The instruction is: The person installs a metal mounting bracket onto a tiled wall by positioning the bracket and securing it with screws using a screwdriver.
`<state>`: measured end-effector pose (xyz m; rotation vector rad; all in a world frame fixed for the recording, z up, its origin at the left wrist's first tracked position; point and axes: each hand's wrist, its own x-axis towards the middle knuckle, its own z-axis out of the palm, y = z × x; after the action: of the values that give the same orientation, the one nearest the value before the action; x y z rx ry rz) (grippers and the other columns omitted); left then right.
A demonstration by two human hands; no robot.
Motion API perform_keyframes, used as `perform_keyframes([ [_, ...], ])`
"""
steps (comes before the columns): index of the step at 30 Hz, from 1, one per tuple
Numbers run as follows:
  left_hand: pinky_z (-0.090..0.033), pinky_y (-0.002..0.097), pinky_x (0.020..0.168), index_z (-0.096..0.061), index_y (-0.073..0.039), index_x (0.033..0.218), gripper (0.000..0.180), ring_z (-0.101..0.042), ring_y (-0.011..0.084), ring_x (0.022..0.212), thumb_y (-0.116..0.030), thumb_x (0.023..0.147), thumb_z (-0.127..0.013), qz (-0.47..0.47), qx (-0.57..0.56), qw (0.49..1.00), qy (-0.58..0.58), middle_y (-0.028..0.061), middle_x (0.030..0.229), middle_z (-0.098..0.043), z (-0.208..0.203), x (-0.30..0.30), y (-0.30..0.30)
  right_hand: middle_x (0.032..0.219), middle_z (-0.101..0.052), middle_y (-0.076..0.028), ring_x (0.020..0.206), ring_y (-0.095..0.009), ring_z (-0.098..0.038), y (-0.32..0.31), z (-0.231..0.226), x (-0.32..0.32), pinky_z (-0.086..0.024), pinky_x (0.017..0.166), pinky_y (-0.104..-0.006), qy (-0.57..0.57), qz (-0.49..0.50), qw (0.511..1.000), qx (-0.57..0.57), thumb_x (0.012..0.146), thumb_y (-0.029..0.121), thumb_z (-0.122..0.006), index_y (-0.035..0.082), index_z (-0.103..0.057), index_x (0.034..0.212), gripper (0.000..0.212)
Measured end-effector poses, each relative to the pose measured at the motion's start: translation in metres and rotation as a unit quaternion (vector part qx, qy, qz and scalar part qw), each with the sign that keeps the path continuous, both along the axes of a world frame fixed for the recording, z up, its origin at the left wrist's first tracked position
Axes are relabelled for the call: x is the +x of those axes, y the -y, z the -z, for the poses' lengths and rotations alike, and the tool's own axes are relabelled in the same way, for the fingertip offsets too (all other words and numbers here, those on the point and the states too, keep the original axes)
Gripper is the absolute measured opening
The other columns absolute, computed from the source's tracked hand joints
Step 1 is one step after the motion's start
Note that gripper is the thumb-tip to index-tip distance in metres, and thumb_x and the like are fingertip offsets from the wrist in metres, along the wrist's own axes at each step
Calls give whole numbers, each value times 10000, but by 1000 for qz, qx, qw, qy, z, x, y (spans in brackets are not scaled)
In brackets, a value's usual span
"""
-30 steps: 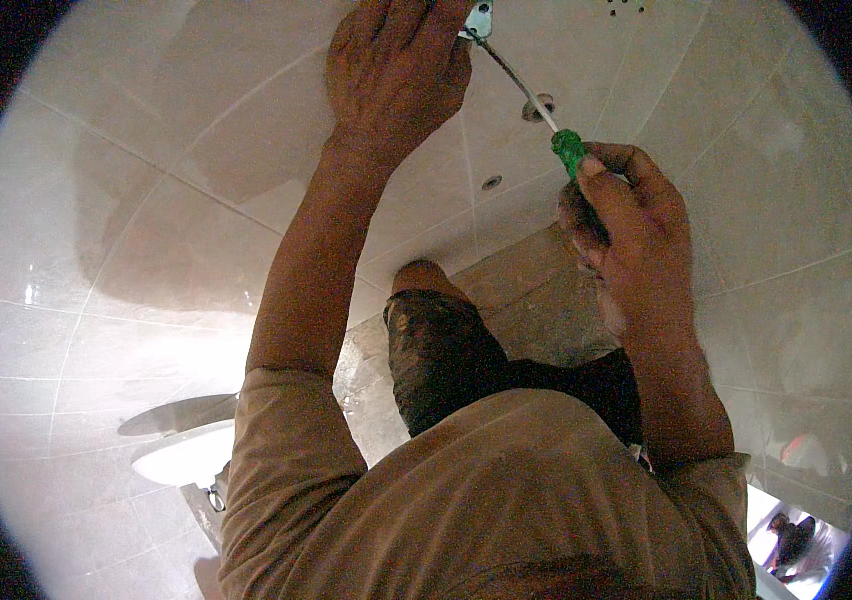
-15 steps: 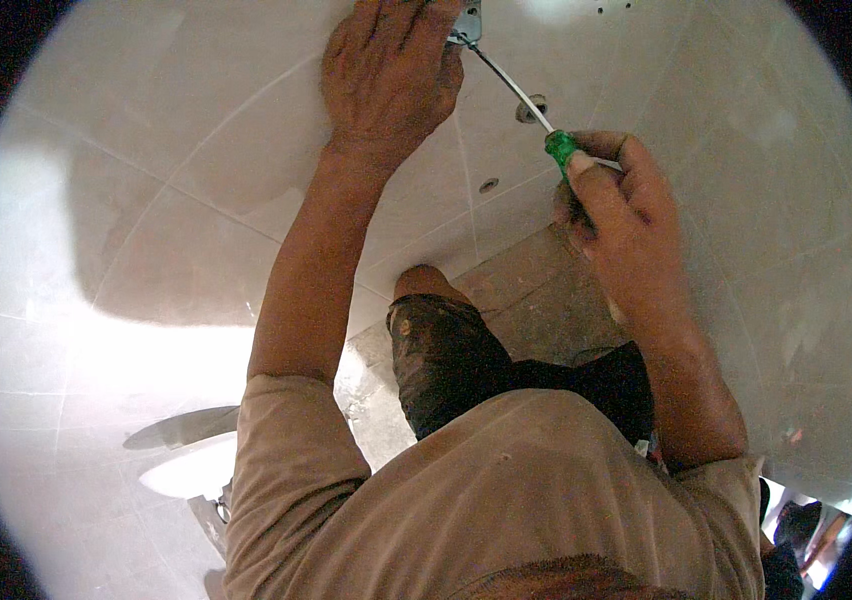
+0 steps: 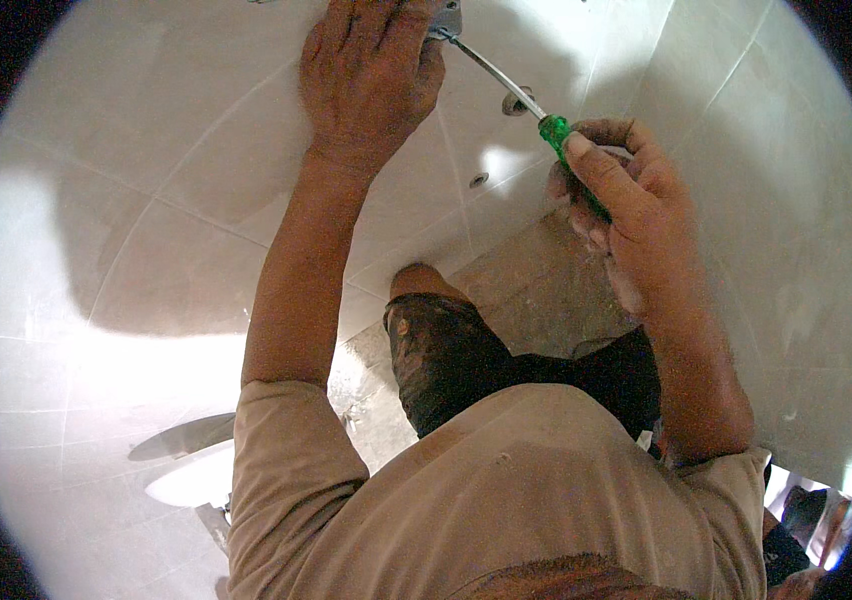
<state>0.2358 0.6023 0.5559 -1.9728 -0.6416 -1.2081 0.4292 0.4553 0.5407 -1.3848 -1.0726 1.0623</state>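
Observation:
A screwdriver with a green handle (image 3: 554, 131) and a long steel shaft is held in my right hand (image 3: 636, 195), thumb and fingers closed round the handle. Its shaft slants up to the left, and the tip meets the lower edge of a small grey metal bracket (image 3: 449, 20) on the tiled wall. Against the bracket's left side is my left hand (image 3: 371, 85), closed on it and steadying it, with the thumb close to the screwdriver tip. The upper frame edge cuts off its fingertips and part of the bracket. Any screw at the tip is too small to make out.
Two round fittings are set in the tiles, a larger one (image 3: 518, 101) behind the shaft and a smaller one (image 3: 479, 180) below. My bent knee (image 3: 421, 282) is close to the wall. Rough bare floor (image 3: 536, 265) shows beneath. Tiled wall (image 3: 796, 270) stands on the right.
Both hands, the bracket and the wall fittings appear slightly further left in view. My right hand has turned a little on the screwdriver handle. Brighter light falls on the upper right wall.

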Motion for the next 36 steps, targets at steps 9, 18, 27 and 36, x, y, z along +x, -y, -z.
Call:
perform_keyframes([
  [9,-502,445,819,-596,-85,1309,631,-608,333,977,10,694,-702,24,20,999,9,131,1109,-614,-1,-4,-3,899,-660,-83,732,-122,-597,0,10,3,-473,622,-274,548,52,763,339,915,88,-662,28,-618,1155,251],
  [18,-511,434,867,-604,-78,1315,602,-621,318,1006,-27,722,-697,-43,-11,999,-15,129,1115,-629,-3,-9,7,850,-650,-80,621,-109,-552,-6,16,7,-416,522,-268,448,16,824,346,977,150,-596,22,-607,1205,262],
  [27,-510,421,878,-639,-74,1275,531,-624,303,1011,-26,748,-687,-14,30,999,17,118,1106,-646,-6,-29,-11,937,-649,-81,793,-203,-603,-9,-20,-23,-498,701,-384,-172,-81,979,-68,949,100,-633,17,-587,1244,310],
  [36,-510,402,868,-637,-84,1280,535,-625,289,1005,-21,751,-687,-34,-14,999,6,101,1103,-642,-11,-24,2,881,-634,-63,781,-167,-610,-5,-11,-24,-507,697,-342,342,19,920,192,998,141,-578,15,-595,1198,237],
])
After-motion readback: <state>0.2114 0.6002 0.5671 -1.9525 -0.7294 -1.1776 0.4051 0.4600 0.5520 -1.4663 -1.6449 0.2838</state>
